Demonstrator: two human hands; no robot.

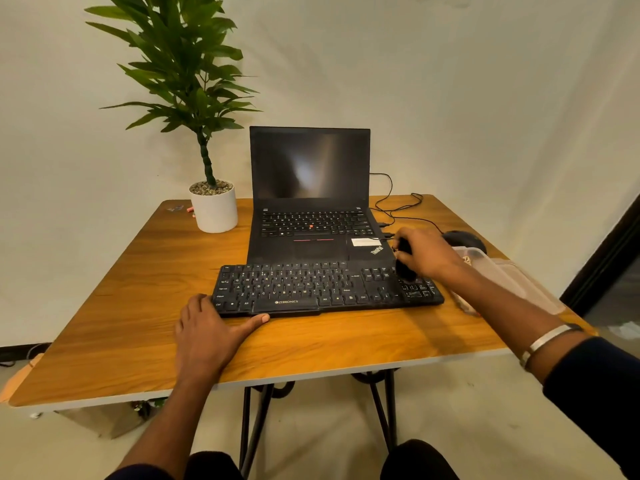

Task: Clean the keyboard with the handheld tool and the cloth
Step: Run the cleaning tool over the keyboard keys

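Far left on the table [104, 344], near the back edge, a few small bits [180, 208] lie beside the white pot [214, 211] of a leafy plant [183, 67]; they are too small to make out.

Your left hand [207, 332] lies flat on the wood at the keyboard's near left corner, fingers loose and straight against that edge, thumb stretched along its front rim. It grips nothing.

The keyboard [322, 289] lies across the middle of the table, just in front of the open laptop [311, 202], whose screen is dark. The two look to be touching or very nearly so.

Your right hand [424, 252] hovers over the keyboard's right end, above the number pad, fingers curled round a dark tool [404, 261] whose lower end, blurred, reaches the keys there. A metal bangle [543, 342] sits on that wrist.

Behind the hand, cables [398, 206] run from the laptop's right side to a black mouse [464, 240]. Just beside the mouse, at the table's right edge, lies a clear plastic box [512, 278], partly hidden by your forearm. I cannot tell whether the cloth is anywhere here.
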